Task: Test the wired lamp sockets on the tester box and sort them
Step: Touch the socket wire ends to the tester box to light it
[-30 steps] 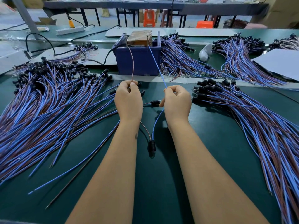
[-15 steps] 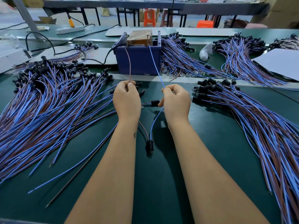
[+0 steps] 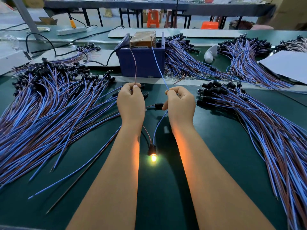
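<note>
A dark green table [image 3: 166,188] fills the near view. The left hand [image 3: 131,103] pinches a brown wire [image 3: 135,67] between thumb and curled fingers; the right hand [image 3: 180,103] pinches a blue wire [image 3: 157,63] the same way. Both wires run up to the blue tester box [image 3: 142,63] at the far middle. Between the forearms the black socket [image 3: 152,149] hangs on these wires just above the table, its bulb [image 3: 153,158] glowing orange. Large heaps of wired sockets lie left [image 3: 49,103] and right [image 3: 265,123]. Beyond stand a power strip [image 3: 71,30], white sheets [image 3: 289,63], a second table [image 3: 149,5] and orange stools [image 3: 152,17].
</note>
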Motion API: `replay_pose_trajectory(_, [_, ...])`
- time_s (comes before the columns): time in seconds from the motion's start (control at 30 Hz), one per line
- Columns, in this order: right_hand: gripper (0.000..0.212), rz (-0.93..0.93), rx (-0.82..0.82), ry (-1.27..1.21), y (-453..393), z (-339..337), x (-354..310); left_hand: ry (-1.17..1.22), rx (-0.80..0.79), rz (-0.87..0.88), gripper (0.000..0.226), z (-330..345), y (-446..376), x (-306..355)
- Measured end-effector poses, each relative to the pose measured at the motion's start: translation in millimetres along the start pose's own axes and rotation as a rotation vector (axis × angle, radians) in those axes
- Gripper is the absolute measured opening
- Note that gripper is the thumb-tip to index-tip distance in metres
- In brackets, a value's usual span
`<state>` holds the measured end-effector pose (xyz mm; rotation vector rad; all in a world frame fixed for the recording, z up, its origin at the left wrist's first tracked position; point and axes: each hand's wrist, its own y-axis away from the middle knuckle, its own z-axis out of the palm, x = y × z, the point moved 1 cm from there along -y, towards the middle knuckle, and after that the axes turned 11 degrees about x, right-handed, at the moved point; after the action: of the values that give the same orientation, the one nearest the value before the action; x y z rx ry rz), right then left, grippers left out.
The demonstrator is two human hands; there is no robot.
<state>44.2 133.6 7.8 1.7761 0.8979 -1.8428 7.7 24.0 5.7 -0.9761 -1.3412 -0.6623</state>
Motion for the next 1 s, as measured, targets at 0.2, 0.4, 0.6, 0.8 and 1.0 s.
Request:
replay_pose_trajectory(0.2, [0.015,0.011,-0.006,0.007,-0.4,0.5,0.7,0.002,0.004,0.005,0.023,1.0,-0.6,0.1])
replay_pose_trajectory(0.4, [0.016,0.02,0.0,0.021,-0.3,1.1,0.6,0.016,-0.01,0.005,0.023,2.4,-2.1,-2.2])
replay_pose_trajectory(0.6, [0.017,-0.007,0.016,0.017,1.0,0.2,-1.6,0.052,-0.078,-0.048,0.022,4.3,-0.5,-2.5])
replay_pose_trajectory(0.8, [0.018,-0.189,-0.047,0.123,6.3,5.1,-4.1,0.153,-0.239,-0.039,0.02,8.8,2.8,4.2])
replay_pose_trajectory(1.0, [0.012,-0.325,-0.165,0.275,11.2,3.9,-9.1,0.311,-0.354,-0.139,0.029,8.9,12.1,7.8])
